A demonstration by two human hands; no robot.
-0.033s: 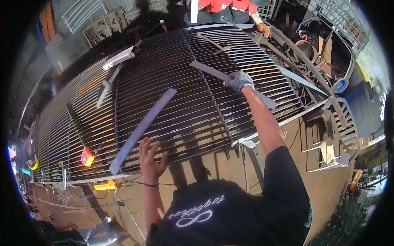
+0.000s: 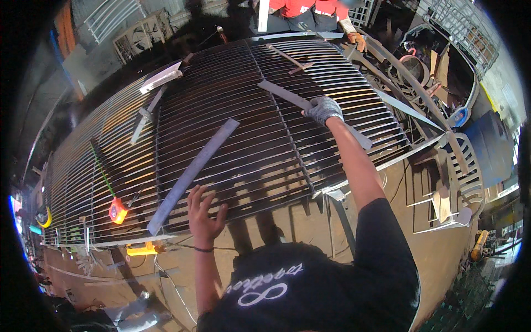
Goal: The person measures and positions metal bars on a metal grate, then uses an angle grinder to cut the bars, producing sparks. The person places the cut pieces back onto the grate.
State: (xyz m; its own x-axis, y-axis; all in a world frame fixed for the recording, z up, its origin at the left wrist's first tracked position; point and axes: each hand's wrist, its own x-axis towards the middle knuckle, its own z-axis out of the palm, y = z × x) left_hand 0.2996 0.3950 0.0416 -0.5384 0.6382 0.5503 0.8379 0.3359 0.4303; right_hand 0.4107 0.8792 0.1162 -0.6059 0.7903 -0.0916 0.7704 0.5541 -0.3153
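My right hand [image 2: 323,110], in a grey knit glove, is closed around a flat metal bar [image 2: 283,94] that lies slantwise over the right part of a slatted metal grate table [image 2: 221,145]. My left hand [image 2: 206,216] is bare, its fingers spread over the grate's near edge. Beside it, a second flat bar [image 2: 193,174] rests diagonally on the slats, apart from the fingers. Farther left lies a red-orange tape measure [image 2: 117,212] with its green blade drawn out.
A hammer [image 2: 285,56] lies at the far side, a metal channel piece [image 2: 160,79] at the far left. Under the near edge hangs a yellow power tool [image 2: 142,249]. Across the table is a person's gloved hand [image 2: 356,40]. A blue barrel [image 2: 489,149] and slatted chair [image 2: 469,174] stand right.
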